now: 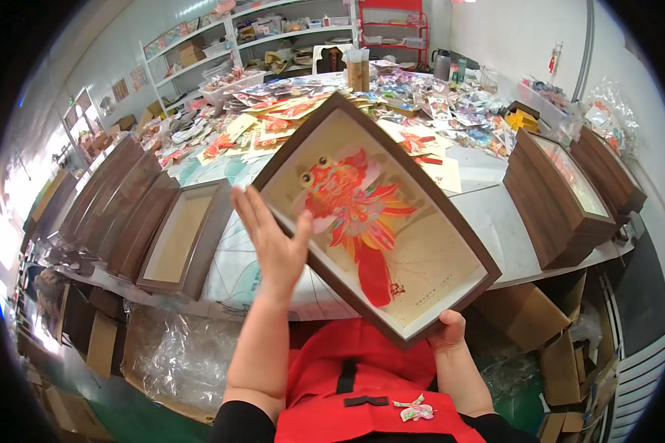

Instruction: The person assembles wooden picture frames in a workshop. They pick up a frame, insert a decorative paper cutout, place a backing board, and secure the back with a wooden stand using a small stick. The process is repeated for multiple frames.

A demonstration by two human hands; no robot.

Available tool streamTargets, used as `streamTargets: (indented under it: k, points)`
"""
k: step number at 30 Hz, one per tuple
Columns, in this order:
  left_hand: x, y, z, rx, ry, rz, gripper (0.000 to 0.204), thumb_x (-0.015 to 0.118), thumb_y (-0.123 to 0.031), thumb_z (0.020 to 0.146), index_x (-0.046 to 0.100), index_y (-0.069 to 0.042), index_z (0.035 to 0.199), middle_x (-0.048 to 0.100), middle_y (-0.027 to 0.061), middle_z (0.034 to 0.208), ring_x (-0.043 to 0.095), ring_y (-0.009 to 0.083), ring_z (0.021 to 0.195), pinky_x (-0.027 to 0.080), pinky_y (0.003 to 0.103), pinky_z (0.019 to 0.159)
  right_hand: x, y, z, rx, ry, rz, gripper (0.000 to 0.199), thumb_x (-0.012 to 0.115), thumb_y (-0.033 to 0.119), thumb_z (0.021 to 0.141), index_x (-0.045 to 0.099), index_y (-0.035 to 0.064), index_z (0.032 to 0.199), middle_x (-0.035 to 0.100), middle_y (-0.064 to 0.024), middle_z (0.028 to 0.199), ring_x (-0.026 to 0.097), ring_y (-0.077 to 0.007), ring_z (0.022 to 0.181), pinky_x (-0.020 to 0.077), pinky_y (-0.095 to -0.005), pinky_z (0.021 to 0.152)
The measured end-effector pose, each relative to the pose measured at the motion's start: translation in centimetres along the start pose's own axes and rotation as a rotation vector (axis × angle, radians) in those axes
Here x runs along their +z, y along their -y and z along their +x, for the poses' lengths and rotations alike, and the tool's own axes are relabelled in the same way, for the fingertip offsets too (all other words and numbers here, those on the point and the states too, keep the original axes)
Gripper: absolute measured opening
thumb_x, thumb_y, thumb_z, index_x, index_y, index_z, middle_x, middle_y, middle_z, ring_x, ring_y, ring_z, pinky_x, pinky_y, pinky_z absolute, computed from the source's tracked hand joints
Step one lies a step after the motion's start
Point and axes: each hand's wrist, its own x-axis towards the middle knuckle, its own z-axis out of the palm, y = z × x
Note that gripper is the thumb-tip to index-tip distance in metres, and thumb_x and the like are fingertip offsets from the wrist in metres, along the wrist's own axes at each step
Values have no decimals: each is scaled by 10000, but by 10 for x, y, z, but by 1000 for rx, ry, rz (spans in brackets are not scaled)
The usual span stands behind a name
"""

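I hold up a dark brown shadow-box frame with a red and orange paper-cut fish mounted on its cream backing. My right hand grips the frame's lower corner from beneath. My left hand is flat with fingers spread, its palm against the frame's left edge. The frame is tilted and raised above the table's near edge.
An empty brown frame leans on a row of frames at left. Another stack of frames stands at right. Colourful paper cut-outs cover the white table. Shelves stand behind; cardboard boxes and plastic wrap lie below.
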Motion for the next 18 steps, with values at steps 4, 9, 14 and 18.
streamTargets:
  k: [4,9,14,18]
  points:
    - [20,-21,22,110,97,296,813,480,-412,876,114,79,1409,80,248,1489,50,371,1393,18,477,1120,25,12,-1,-15,31,-214,853,687,187,563,333,34,1324,488,-110,1212,482,-258,1138,407,-369,964]
    - [26,-88,-46,360,431,63,733,549,-283,832,232,70,1391,169,242,1475,144,335,1386,98,460,1121,57,-11,9,35,17,-86,807,695,195,579,375,36,1303,507,-83,1189,497,-234,1117,408,-334,954]
    - [3,-101,-105,618,683,-317,636,642,-236,766,425,54,1290,446,219,1322,396,374,1261,268,477,1061,19,-9,20,11,44,152,665,650,182,653,434,-12,1252,547,-135,1201,543,-265,1103,418,-366,980]
    - [-13,-56,-97,170,201,-477,764,648,-298,791,277,60,1355,313,240,1390,306,349,1305,223,420,1080,41,4,22,-88,54,120,728,646,218,632,396,-13,1276,545,-144,1186,542,-301,1097,432,-409,974]
